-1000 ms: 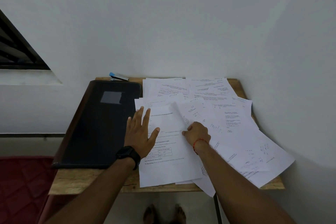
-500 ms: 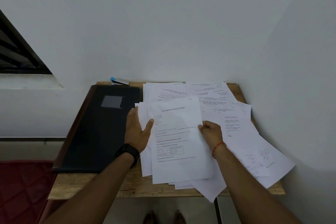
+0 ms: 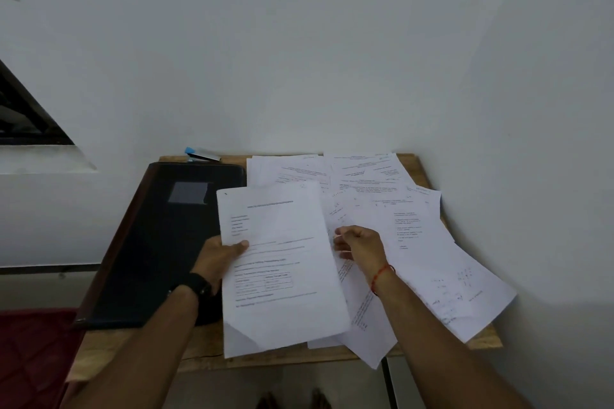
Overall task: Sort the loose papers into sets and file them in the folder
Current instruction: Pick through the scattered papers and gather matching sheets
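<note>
My left hand (image 3: 222,254) pinches a printed form (image 3: 279,262) lifted over the closed folder (image 3: 166,242). My right hand (image 3: 357,242), loosely curled, holds nothing I can see. The loose papers (image 3: 415,236) overhang the tabletop (image 3: 418,166); a nudge could spill them.

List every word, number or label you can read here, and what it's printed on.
None can be read.
Held sheet: printed lines and a table, too blurred.
Loose papers: print and handwriting, too small.
Folder: blank patch, no text.
Stapler: no marking legible.
</note>
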